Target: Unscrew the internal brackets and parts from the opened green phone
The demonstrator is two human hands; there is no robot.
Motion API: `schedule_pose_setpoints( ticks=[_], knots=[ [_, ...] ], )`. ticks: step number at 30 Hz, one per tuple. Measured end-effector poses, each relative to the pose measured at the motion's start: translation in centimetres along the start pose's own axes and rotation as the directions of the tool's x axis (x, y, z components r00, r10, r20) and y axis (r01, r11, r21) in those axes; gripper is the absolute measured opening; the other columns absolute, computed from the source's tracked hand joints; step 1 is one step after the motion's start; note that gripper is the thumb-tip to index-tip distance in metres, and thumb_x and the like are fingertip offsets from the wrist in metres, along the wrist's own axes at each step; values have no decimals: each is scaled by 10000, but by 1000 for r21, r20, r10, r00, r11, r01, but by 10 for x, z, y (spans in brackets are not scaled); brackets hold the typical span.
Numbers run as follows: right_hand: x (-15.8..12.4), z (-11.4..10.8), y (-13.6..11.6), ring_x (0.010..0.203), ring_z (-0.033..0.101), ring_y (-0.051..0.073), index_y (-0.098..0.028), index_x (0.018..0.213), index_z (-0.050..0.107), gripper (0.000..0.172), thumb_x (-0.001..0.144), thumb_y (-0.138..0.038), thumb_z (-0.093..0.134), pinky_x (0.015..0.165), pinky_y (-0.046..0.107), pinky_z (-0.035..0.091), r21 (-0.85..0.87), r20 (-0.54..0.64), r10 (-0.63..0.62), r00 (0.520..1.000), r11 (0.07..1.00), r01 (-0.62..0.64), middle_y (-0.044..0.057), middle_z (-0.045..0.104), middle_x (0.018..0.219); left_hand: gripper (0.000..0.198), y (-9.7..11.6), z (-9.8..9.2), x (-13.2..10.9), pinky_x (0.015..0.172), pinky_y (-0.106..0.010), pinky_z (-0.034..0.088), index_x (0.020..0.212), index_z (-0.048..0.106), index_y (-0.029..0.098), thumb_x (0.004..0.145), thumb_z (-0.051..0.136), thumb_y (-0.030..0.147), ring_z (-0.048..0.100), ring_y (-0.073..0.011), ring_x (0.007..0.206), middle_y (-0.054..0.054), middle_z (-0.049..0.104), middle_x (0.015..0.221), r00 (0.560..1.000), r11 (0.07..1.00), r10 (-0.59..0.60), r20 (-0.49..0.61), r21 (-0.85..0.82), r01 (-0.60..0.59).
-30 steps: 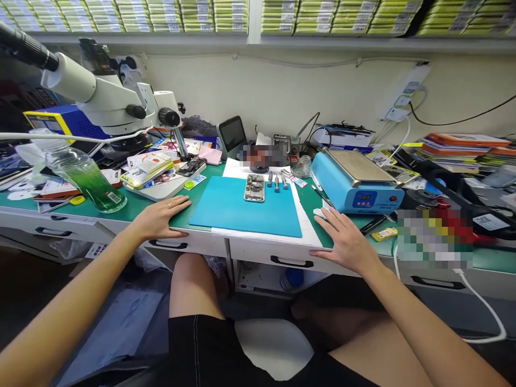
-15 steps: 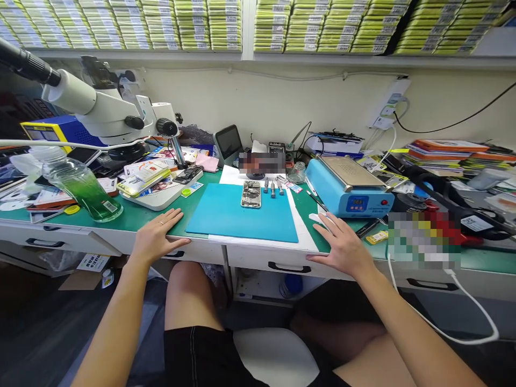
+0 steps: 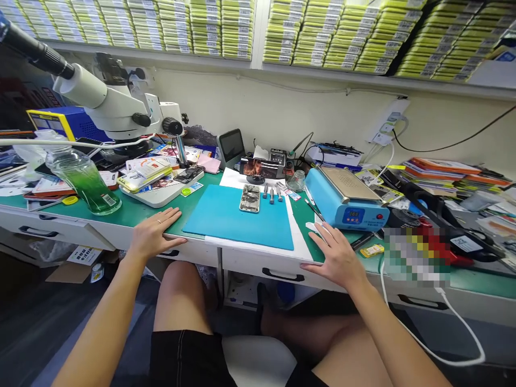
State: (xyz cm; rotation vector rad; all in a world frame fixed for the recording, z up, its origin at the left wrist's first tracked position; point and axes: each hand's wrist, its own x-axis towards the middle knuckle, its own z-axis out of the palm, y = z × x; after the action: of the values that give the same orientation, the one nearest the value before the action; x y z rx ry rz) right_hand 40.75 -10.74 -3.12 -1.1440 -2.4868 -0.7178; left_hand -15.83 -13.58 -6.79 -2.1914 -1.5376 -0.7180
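Nothing much is changing over the last second. Both hands are staying planted on the desk edge, and only the view is tilting up, with more of the shelf boxes showing. No tool is getting picked up and nothing on the bench is shifting, so I'd read this as settling in, not working yet.

The left hand is lying palm down on the green-topped white workbench. Its fingers are loosely spread and gripping nothing, there's a ring on one finger, and the forearm is running straight back to the body. The tall clear bottle of green liquid is standing well off to the left of those fingers. The flat turquoise rubber mat is starting just right of the fingertips.

The opened silver phone chassis is lying at the far edge of the mat, well beyond both sets of fingertips and between the hands.

The right hand is also palm down with fingers fanned, holding nothing, and the wrist is sitting at the bench lip. Its fingertips are resting on the white paper sheet just right of the mat. Whether they're touching the small white piece there, I can't tell. The blue box-shaped heating plate is sitting just past those fingertips.
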Motion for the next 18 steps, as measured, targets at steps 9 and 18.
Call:
schedule_pose_setpoints(
  ticks=[9,18],
  knots=[
    [3,-4,4,1395,558,472,-86,1302,676,827,815,-754,709,1111,594,489,-69,-98,-93,991,994,86,260,632,1469,365,-12,18,-4,975,-482,605,1330,640,205,1029,676,407,677,-273,1160,-104,646,1363,991,997,76,-106,26,-74],
    [2,-5,3,1403,551,483,-67,1265,695,828,804,-754,726,1120,599,489,-70,-123,-89,988,994,81,273,627,1472,367,-14,24,-8,980,-486,602,1332,639,207,1029,675,411,675,-275,1166,-104,644,1367,989,997,74,-128,17,-73]
  ],
)
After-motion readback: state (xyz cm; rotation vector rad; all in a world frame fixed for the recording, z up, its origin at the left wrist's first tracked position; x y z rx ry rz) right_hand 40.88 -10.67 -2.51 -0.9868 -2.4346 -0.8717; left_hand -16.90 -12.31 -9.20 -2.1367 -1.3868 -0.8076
